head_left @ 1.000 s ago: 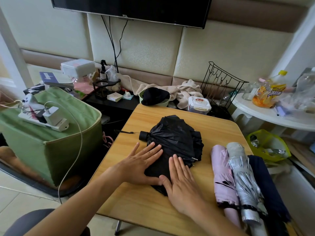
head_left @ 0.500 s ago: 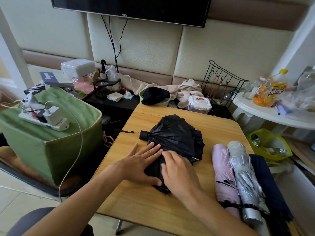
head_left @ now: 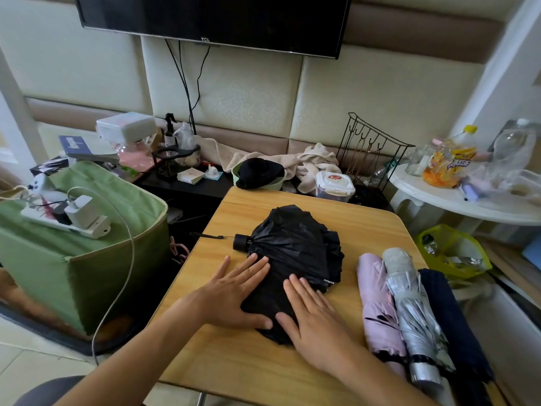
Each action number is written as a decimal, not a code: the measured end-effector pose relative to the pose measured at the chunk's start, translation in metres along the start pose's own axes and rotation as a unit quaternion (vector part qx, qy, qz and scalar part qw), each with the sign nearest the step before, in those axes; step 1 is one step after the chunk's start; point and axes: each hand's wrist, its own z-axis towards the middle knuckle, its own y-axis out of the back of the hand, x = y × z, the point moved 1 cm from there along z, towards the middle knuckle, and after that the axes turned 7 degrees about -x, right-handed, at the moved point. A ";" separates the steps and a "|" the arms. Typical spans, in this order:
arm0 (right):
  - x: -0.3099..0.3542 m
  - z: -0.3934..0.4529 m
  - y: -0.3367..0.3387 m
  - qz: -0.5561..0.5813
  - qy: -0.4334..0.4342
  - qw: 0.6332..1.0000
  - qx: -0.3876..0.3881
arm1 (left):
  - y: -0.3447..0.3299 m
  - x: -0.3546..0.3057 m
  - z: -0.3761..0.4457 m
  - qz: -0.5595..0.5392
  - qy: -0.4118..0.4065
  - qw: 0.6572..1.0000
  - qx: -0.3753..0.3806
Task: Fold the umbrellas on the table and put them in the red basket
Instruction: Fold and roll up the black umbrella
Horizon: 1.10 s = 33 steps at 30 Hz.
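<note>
A collapsed black umbrella (head_left: 295, 250) lies loosely spread on the wooden table (head_left: 360, 227), its handle and wrist strap pointing left. My left hand (head_left: 234, 291) lies flat on its near left part, fingers straight. My right hand (head_left: 313, 315) presses flat on its near edge, fingers straight too. At the table's right side lie three folded umbrellas side by side: pink (head_left: 377, 306), silver (head_left: 412, 312) and navy (head_left: 450, 315). No red basket is in view.
A green fabric box (head_left: 87, 259) with a power strip (head_left: 67, 221) and cable stands left of the table. Behind the table are a green bowl with a black cloth (head_left: 257, 174), a wipes box (head_left: 333, 186) and a wire rack (head_left: 371, 150). A white side table (head_left: 439, 200) stands right.
My right hand curled on the black fabric half a second ago and has flattened again, sliding slightly toward me. My left hand has stayed flat in place.
</note>
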 end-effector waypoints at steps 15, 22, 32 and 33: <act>-0.039 0.118 0.090 0.095 -0.131 0.951 -0.264 | 0.035 -0.029 -0.005 -0.168 -0.072 0.963 -0.197; -0.058 0.139 0.089 0.150 -0.209 0.952 -0.167 | 0.025 -0.035 0.000 -0.145 -0.039 0.987 -0.063; -0.027 0.113 0.122 0.293 -0.172 0.935 -0.106 | 0.029 -0.030 0.001 -0.260 0.006 0.964 -0.052; -0.021 0.105 0.125 0.292 -0.156 0.939 -0.089 | 0.031 -0.029 -0.001 -0.311 0.034 0.947 -0.067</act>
